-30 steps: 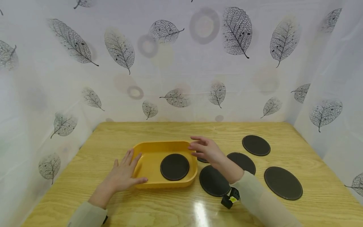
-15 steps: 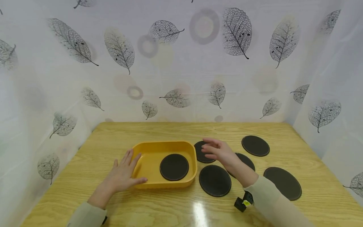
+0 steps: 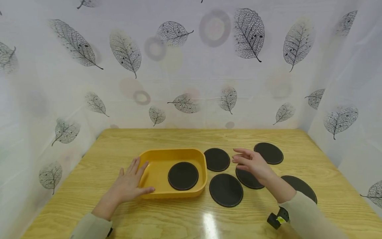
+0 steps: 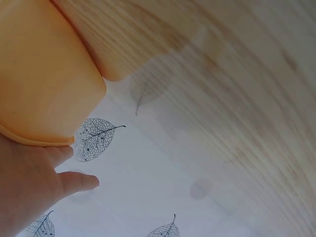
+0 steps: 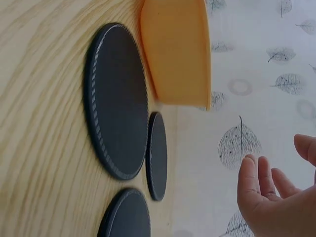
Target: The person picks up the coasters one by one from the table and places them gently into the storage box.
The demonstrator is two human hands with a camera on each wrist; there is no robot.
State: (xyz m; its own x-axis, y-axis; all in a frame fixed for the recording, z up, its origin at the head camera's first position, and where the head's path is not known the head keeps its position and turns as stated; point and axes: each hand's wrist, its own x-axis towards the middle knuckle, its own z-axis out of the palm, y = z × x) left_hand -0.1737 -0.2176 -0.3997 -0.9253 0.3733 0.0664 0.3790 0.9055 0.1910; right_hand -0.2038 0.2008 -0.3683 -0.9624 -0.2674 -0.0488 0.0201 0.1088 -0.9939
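A yellow tray [image 3: 173, 195] stands on the table with one round black coaster [image 3: 183, 176] lying flat inside, towards its right end. My left hand [image 3: 128, 182] rests on the tray's left rim, fingers spread and fairly straight; the left wrist view shows the hand [image 4: 29, 182] against the tray's edge [image 4: 49, 74]. Raised over the coasters on the right, my right hand [image 3: 253, 166] holds nothing, its fingers loosely bent. Beneath it, a black coaster [image 3: 249, 181] is partly covered from the head camera. In the right wrist view a coaster [image 5: 118, 103] shows stitching along its edge.
Beside the tray's right end lie two coasters, a nearer one [image 3: 226, 190] and a farther one [image 3: 217, 159]. Another coaster [image 3: 268, 153] lies at the back right, and one [image 3: 299, 187] is partly behind my right forearm. A leaf-printed curtain [image 3: 185, 66] surrounds the wooden table.
My right hand has moved rightwards from the tray's right rim to above the coasters, uncovering the two closest to the tray. The left hand, tray and coaster inside stay put.
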